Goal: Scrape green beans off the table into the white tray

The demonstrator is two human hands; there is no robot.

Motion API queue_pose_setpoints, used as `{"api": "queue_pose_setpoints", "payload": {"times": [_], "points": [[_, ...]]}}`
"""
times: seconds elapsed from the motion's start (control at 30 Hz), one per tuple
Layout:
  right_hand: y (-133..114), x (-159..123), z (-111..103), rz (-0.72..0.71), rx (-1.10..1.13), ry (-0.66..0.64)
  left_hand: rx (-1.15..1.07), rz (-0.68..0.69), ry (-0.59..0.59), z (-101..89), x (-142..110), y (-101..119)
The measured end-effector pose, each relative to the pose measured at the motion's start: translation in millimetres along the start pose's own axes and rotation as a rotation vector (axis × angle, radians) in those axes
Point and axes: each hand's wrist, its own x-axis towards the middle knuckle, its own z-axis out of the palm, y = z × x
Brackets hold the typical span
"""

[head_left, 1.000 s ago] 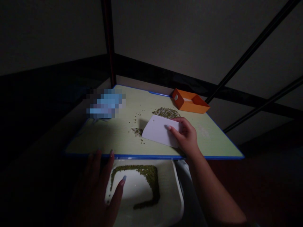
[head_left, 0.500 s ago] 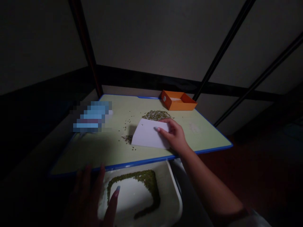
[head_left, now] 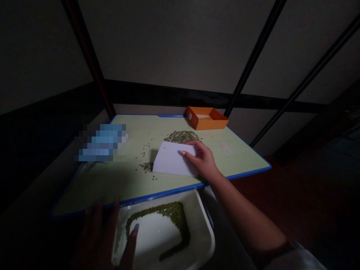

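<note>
Scraper [head_left: 173,160] pinched in right hand [head_left: 204,159], grains [head_left: 181,136] beyond and left of grip; I judge this sweeping, next needing low edge; left hand [head_left: 104,238] at tub [head_left: 199,221], hold unclear

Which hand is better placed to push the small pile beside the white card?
Probably your right hand: it grips the white card beside the small pile; your left hand is down by the white tub.
</note>
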Motion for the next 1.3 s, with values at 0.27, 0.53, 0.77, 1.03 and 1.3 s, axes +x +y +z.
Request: {"api": "queue_pose_setpoints", "payload": {"times": [0.27,0.53,0.77,1.03,1.3], "points": [[-0.9,-2.5,-1.6,0.021,-0.026,-0.033,0.031,-0.004,-0.008,1.7,-6.3,-1.3],[1.4,-5.6,-1.4,0.055,0.033,-0.034,0.002,-0.054,-0.033,-4.6,-4.5,11.5],[-1.5,-7.1,-0.4,0.055,0.027,-0.011,-0.021,-0.074,-0.031,-5.6,-5.6,13.3],[0.5,-4.9,0.9,0.035,0.019,-0.031,-0.016,-0.090,-0.050,-3.9,-6.0,13.0],[0.6,-6.1,1.6,0.046,0.048,-0.032,-0.027,-0.082,-0.048,-4.8,-6.8,14.2]]}}
